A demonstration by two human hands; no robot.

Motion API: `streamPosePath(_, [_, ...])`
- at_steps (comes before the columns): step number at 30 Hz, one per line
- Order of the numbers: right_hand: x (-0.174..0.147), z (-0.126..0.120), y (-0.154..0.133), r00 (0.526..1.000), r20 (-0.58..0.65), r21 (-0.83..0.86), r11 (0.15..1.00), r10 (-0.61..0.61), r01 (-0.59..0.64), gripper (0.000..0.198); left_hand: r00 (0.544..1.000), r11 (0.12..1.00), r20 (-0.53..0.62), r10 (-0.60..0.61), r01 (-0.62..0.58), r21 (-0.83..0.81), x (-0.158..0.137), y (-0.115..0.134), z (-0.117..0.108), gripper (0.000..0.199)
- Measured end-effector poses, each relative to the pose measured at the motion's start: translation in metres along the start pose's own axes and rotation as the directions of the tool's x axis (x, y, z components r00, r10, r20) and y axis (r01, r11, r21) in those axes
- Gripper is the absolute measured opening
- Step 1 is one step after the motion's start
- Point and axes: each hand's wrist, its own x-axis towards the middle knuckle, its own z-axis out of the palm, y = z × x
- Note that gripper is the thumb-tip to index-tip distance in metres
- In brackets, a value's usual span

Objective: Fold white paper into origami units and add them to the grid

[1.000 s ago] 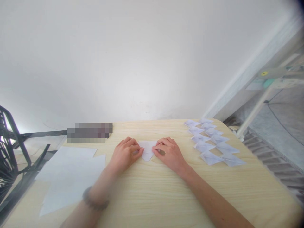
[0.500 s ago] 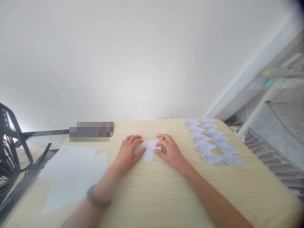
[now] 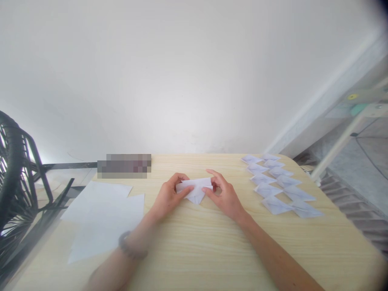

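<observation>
Has a folded paper [image 3: 197, 195] between left hand [image 3: 169, 196] and right hand [image 3: 226, 196], over the table [image 3: 194, 250]; has flat sheets [image 3: 106, 218] to the left, folded pieces [image 3: 276, 205] to the right (in two rows), the wall [image 3: 182, 81] behind.

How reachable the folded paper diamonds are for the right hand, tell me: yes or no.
Probably yes: nothing visible stands between the right hand and the folded paper diamonds to its right, though it would have to release the creased paper.
</observation>
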Motion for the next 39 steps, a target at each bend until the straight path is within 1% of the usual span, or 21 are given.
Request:
streamPosePath(3, [0.000,0.004,-0.001,0.999,-0.018,0.096,0.995,0.034,-0.032,0.039,0.999,0.998,-0.032,0.002,-0.004,-0.061,0.001,0.001,0.000,0.034])
streamPosePath(6, [0.000,0.006,-0.002,0.996,-0.032,0.206,0.976,0.079,-0.070,0.030,0.999,0.987,-0.001,-0.039,0.038,-0.154,0.001,0.002,0.000,0.044])
streamPosePath(8, [0.000,0.005,-0.002,0.993,-0.035,0.246,0.964,0.108,-0.097,0.024,0.997,0.977,0.027,-0.065,0.069,-0.200,0.001,0.002,0.000,0.047])
streamPosePath(11, [0.001,0.002,-0.002,0.990,-0.017,0.262,0.956,0.141,-0.132,0.020,0.994,0.970,0.053,-0.093,0.102,-0.221,0.001,0.002,0.000,0.038])
streamPosePath(13, [0.001,0.000,-0.002,0.988,0.024,0.265,0.952,0.155,-0.156,0.022,0.990,0.962,0.078,-0.117,0.133,-0.239,0.000,0.004,0.000,0.032])
streamPosePath(17, [0.002,-0.001,-0.004,0.979,0.107,0.325,0.924,0.174,-0.200,0.026,0.979,0.942,0.134,-0.155,0.188,-0.280,0.000,0.010,-0.003,0.030])
streamPosePath(20, [0.002,0.000,-0.004,0.976,0.127,0.363,0.907,0.177,-0.212,0.026,0.977,0.943,0.153,-0.152,0.189,-0.275,0.000,0.014,-0.004,0.028])
streamPosePath(22, [0.001,0.000,-0.005,0.978,0.124,0.347,0.916,0.169,-0.202,0.026,0.980,0.953,0.145,-0.137,0.170,-0.252,0.000,0.014,-0.004,0.027])
streamPosePath(25, [-0.001,0.000,-0.007,0.985,0.107,0.242,0.958,0.134,-0.156,0.025,0.987,0.971,0.095,-0.131,0.147,-0.190,0.000,0.013,-0.003,0.029])
streamPosePath(27, [-0.002,0.000,-0.010,0.991,0.099,0.158,0.981,0.094,-0.109,0.023,0.989,0.978,0.055,-0.138,0.144,-0.150,-0.001,0.013,-0.003,0.034])
streamPosePath(29, [-0.003,0.000,-0.013,0.994,0.098,0.110,0.992,0.053,-0.064,0.020,0.990,0.981,0.037,-0.139,0.143,-0.134,-0.002,0.013,-0.002,0.042])
streamPosePath(31, [-0.004,0.000,-0.016,0.995,0.097,0.097,0.995,0.018,-0.027,0.016,0.991,0.982,0.042,-0.128,0.133,-0.138,-0.003,0.015,-0.001,0.045])
streamPosePath(36, [-0.005,0.001,-0.018,0.995,0.084,0.090,0.995,-0.048,0.040,0.015,0.993,0.988,0.071,-0.094,0.102,-0.120,-0.004,0.014,0.002,0.041])
streamPosePath(39, [-0.005,0.001,-0.017,0.995,0.069,0.070,0.996,-0.069,0.064,0.015,0.995,0.993,0.049,-0.086,0.089,-0.077,-0.004,0.012,0.003,0.039])
